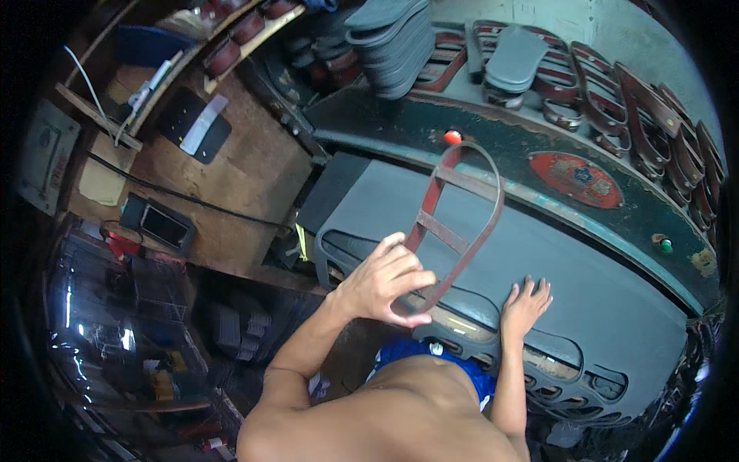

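Note:
My left hand point(385, 281) grips the near end of a sole-shaped steel cutting die point(445, 231), a reddish-brown loop with crossbars. The die is tilted and appears raised above a wide grey sheet point(562, 266), which looks like rubber or foam; whether it touches the sheet I cannot tell. On the sheet's right half rests my right hand point(526, 308), fingers spread and holding nothing. Sole-shaped cut-outs point(554, 354) line the sheet's near edge.
Behind the sheet runs a dark green machine beam point(493, 142) with a red button point(453, 137) and a green button point(666, 246). On it stand stacked grey soles point(392, 50) and several more cutting dies point(596, 85). A phone-like device point(162, 223) lies at left beside a black cable point(188, 199).

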Action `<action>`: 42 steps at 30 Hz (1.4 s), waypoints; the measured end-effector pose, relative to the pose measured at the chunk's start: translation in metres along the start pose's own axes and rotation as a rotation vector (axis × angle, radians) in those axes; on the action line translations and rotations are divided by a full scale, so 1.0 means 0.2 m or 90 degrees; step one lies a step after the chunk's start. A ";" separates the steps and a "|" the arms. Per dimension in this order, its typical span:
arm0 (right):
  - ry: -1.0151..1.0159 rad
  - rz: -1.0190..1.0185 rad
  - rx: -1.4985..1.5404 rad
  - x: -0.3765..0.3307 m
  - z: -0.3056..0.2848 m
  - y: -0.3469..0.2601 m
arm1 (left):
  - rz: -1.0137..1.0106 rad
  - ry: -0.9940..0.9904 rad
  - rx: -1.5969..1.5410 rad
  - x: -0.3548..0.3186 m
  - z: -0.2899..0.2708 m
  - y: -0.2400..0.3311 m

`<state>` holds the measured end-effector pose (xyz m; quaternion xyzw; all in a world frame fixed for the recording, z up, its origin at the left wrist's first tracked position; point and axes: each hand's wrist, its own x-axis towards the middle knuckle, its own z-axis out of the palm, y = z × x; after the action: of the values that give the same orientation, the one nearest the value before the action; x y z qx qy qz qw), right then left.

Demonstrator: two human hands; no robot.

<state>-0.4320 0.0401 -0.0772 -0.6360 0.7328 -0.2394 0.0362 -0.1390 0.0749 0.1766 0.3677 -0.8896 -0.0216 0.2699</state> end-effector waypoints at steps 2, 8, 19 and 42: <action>-0.014 -0.052 -0.003 0.03 0.05 -0.05 | -0.053 -0.096 -0.062 -0.18 0.05 -0.18; -0.032 -0.126 0.070 0.09 0.15 -0.34 | 0.026 -0.258 -0.115 -0.49 0.21 -0.85; -0.121 -0.243 0.113 0.11 0.16 -0.64 | -0.269 -0.129 -0.152 -0.87 0.28 -1.15; -0.191 -0.245 0.153 0.14 0.32 -1.09 | -0.401 -0.126 -0.354 -1.05 0.10 -1.56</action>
<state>-0.2140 -0.0220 -0.0403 -0.7830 0.5513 -0.2300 0.1734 0.1750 -0.0159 -0.0112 0.5305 -0.7160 -0.3774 0.2521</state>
